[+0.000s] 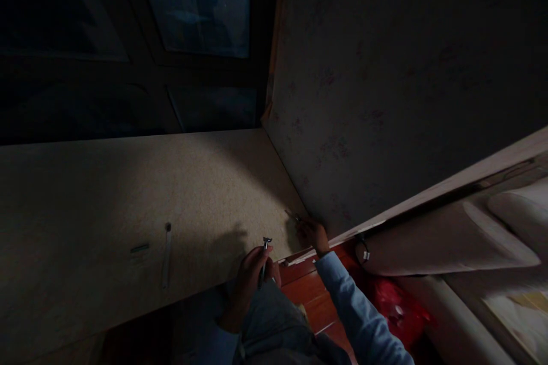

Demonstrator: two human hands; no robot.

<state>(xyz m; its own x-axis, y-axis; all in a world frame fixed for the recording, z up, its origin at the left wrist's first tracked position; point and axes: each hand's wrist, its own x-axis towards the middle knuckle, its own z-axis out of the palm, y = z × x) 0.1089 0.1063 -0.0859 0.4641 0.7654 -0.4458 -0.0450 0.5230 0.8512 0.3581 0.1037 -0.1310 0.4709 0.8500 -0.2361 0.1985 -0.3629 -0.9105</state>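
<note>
The scene is dim. My left hand point(252, 274) is closed around a slim metal tool point(264, 256) whose forked tip points up, held just over the near edge of a light particle board point(128, 205). My right hand point(311, 234), in a light blue sleeve, pinches a small thin object point(293, 216) against the board's right corner, where it meets an upright panel point(385, 97). What that small object is cannot be made out.
A small dark piece point(140, 248) and a thin rod point(166, 256) lie on the board to the left. Red-brown wood floor point(312, 296) shows below. A red bag point(396, 311) and pale curved furniture parts point(449, 239) sit at the right. A dark window point(197, 0) is above.
</note>
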